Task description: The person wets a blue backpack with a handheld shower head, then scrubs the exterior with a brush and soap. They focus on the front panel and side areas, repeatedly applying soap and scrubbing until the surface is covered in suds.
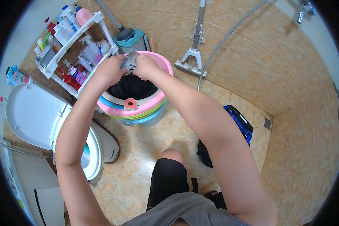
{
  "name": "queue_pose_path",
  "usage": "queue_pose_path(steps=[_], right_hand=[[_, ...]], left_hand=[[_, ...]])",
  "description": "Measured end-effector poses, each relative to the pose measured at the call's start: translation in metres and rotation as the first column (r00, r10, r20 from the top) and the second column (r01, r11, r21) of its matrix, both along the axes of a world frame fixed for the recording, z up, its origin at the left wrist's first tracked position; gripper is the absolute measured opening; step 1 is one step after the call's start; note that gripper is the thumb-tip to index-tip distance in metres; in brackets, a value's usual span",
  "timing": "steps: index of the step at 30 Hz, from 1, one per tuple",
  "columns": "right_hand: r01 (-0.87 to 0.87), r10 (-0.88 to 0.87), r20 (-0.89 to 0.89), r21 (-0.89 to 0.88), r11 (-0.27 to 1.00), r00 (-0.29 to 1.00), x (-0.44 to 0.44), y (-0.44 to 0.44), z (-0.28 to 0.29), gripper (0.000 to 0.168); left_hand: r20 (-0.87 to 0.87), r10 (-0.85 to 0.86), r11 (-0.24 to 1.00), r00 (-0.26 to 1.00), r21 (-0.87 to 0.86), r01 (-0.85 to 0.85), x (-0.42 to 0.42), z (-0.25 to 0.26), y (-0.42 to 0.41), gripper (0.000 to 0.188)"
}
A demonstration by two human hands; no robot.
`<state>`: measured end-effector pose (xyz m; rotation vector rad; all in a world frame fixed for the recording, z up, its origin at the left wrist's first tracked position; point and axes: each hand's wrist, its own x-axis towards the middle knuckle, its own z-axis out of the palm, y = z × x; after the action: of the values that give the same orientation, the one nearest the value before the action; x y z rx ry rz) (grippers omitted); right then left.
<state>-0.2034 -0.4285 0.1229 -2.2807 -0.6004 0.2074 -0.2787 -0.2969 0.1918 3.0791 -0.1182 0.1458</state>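
My left hand (110, 70) and my right hand (145, 66) grip opposite sides of a crumpled, shiny greyish thing (130, 60), and I cannot tell whether it is cloth or plastic film. They hold it over the far side of a white-rimmed basin. Black cloth (132, 88) fills that basin. A red tab (130, 104) with a dark hole sits on its near rim. Around and below it are a pink basin (164, 62), green and blue rims, and a light-blue bucket (154, 118) at the bottom of the stack.
A white shelf rack (76, 35) full of bottles stands left of the basins. Nearer is a toilet (97, 152) with its lid raised. A squeeze mop (196, 56) leans on the tiled wall beside a shower hose (223, 42). A blue-and-black bag (240, 121) lies right, partly behind my arm.
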Motion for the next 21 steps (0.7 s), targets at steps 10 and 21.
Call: queue_pose_path(steps=[10, 21], right_hand=[[-0.181, 0.169, -0.067, -0.318, 0.931, 0.983, -0.005, 0.038, -0.039, 0.030], [0.610, -0.636, 0.089, 0.209, 0.764, 0.766, -0.217, -0.517, -0.087, 0.012]], left_hand=[[0.065, -0.035, 0.993, 0.997, -0.113, 0.042, -0.024, -0.004, -0.001, 0.041], [0.046, -0.590, 0.699, 0.806, -0.470, 0.539, -0.107, -0.094, -0.252, 0.040]])
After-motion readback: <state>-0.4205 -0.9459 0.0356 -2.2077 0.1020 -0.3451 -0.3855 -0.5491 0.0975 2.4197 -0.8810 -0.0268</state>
